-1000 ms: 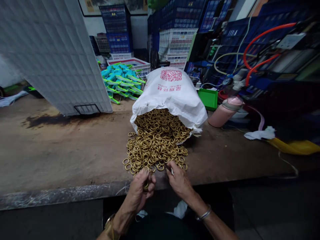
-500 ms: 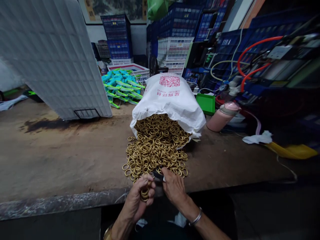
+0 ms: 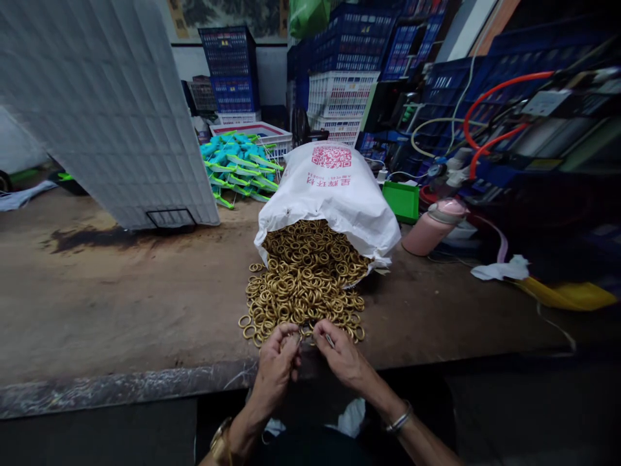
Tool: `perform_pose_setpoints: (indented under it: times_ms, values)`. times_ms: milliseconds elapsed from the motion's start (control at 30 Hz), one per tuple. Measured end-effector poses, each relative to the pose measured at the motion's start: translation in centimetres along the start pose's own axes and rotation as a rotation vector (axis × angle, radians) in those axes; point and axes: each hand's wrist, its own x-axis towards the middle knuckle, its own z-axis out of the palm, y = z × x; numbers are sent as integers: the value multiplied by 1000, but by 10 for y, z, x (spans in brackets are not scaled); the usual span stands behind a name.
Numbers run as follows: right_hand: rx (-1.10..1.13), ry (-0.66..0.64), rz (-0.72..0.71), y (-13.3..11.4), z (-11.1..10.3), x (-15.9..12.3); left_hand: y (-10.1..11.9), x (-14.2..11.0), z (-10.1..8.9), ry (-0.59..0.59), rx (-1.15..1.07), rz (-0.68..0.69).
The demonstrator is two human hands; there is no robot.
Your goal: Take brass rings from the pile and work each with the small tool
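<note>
A heap of gold-coloured rings (image 3: 291,294) spills from the mouth of a white sack (image 3: 334,194) lying on the table. At the near edge of the heap, my left hand (image 3: 279,359) is closed, its thumb and forefinger pinched; it curls around a few gold rings, now mostly hidden by the fingers. Close by on the right, my right hand (image 3: 342,353) is closed too, thumb against bent fingers, on a small object that I cannot make out. A short dark piece (image 3: 309,323) shows between the fingertips of both hands. The hands are slightly apart.
A grey ribbed panel (image 3: 126,116) stands at left. Behind the sack lie turquoise and green plastic parts (image 3: 242,165) and stacked crates (image 3: 344,90). To the right are a green tray (image 3: 402,202), a pink bottle (image 3: 431,230) and a machine with red hoses (image 3: 485,110).
My left hand has moved up and turned, so the rings in it are mostly covered. My right hand has shifted slightly; the dark strip by its fingers shows less.
</note>
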Motion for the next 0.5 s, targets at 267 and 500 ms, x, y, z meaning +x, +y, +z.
perform_pose_setpoints:
  times_ms: [267,500]
  values:
    - [170,-21,44,-1,9,-3,9,1,4,-2,188,31]
    - [232,11,91,-1,13,-2,5,0,1,-53,191,65]
